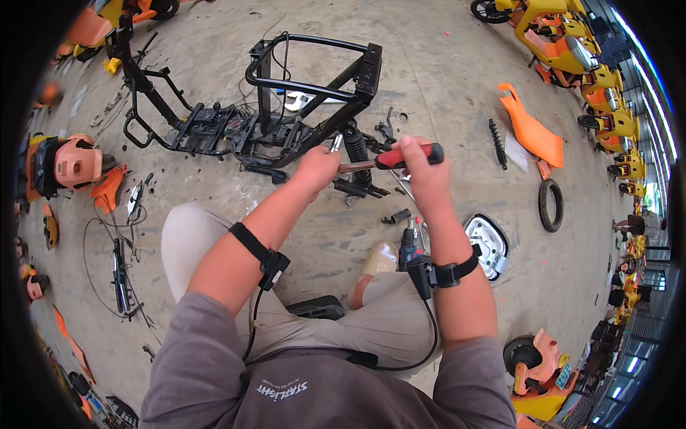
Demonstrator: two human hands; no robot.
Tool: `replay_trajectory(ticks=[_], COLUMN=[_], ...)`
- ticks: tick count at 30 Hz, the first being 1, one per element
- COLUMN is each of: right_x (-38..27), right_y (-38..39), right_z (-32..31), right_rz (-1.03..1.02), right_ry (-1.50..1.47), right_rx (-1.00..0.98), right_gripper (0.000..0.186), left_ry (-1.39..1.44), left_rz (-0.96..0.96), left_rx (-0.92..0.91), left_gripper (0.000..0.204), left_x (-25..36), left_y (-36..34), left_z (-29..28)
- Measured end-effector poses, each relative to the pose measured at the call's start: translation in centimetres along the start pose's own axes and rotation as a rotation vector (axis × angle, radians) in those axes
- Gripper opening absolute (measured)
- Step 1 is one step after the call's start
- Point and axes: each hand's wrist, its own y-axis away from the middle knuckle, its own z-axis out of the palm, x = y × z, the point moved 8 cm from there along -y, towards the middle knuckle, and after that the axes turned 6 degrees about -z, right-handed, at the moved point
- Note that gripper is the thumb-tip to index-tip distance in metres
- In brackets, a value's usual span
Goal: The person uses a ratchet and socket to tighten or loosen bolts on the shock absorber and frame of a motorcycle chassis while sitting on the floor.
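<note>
My right hand is closed around the red and black handle of a ratchet wrench. Its metal shank runs left to my left hand, whose fingers wrap the head end and hide it. Above those fingers a silver socket sticks out toward the black scooter frame, close to the top of a coil-spring shock absorber. Whether the socket sits on a bolt, I cannot tell. The bare frame lies on the concrete floor in front of my knees.
A power drill stands by my right foot, near a white and black cover. Right of the frame lie a loose shock absorber, an orange body panel and a tyre. Cables lie left; yellow scooters line the right.
</note>
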Motion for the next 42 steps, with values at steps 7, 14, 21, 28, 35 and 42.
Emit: replay_trajectory(ticks=[7,14,21,28,35,42], right_x=[0.3,0.4,-0.1,-3.1,3.9,13.6], right_y=[-1.4,-1.8,-1.2,-1.1,-2.5,2.3], right_z=[-1.8,-1.9,-1.4,2.2,-3.2,-8.3], right_rz=[0.007,-0.021,-0.037,-0.056,0.179,0.607], right_ry=[-0.115,-0.072,-0.072,-0.108,-0.211,-0.162], right_rx=[0.060,0.028,0.040,-0.090,0.116,0.149], right_gripper=[0.031,0.032,0.027,0.023,0.029,0.063], left_ry=[0.001,0.014,0.067,0.174,0.181,-0.012], left_rz=[0.028,0.045,0.003,-0.065,0.015,0.142], left_rx=[-0.055,0.027,-0.041,-0.090,-0.052,0.043], left_gripper=[0.026,0.025,0.024,0.024,0.024,0.026], left_x=[1.5,1.6,1.4,1.0,1.3,3.2], left_y=[1.5,0.4,0.1,0.0,-0.5,0.1], left_z=[1.2,1.2,1.6,2.4,1.2,3.3])
